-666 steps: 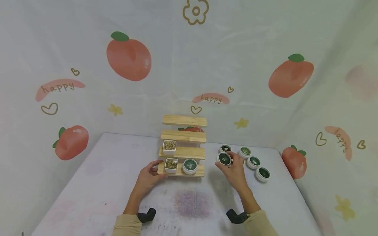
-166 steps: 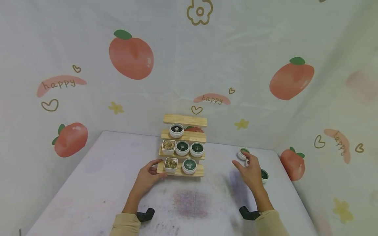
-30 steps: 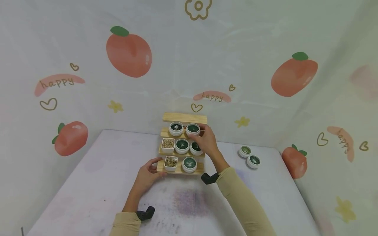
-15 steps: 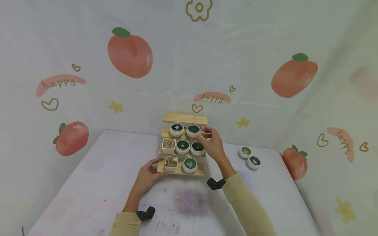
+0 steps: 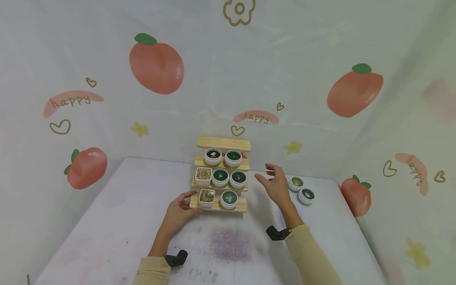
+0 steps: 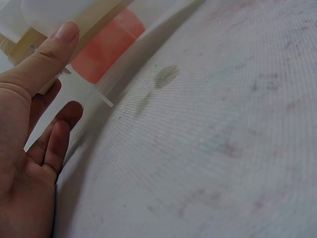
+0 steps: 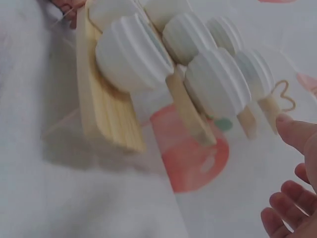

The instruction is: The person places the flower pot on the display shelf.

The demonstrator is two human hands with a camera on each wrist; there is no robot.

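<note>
A tiered stand with wooden planks [image 5: 223, 143] and clear side panels stands at the table's back. My left hand [image 5: 179, 211] grips the bottom plank's left end, its thumb [image 6: 47, 57] in front. That plank bears a square white pot [image 5: 206, 198] of coarse bits and a round white pot [image 5: 229, 199] with a green top. On the second tier are another square pot [image 5: 203, 176] and two round pots [image 5: 238, 179]. A dark round pot [image 5: 213, 156] and a green one [image 5: 233, 157] share the third tier. My right hand [image 5: 277, 184] hovers right of the stand, fingers apart, holding nothing.
Two more round pots [image 5: 306, 195] stand close together on the white table [image 5: 142, 186], right of my right hand. A white backdrop [image 5: 210, 71] printed with red fruit rises right behind the stand and along both sides.
My right hand has let go of the green round pot on the third tier and moved right. Earlier, several round pots went from the table onto the stand. My left hand stays put.
</note>
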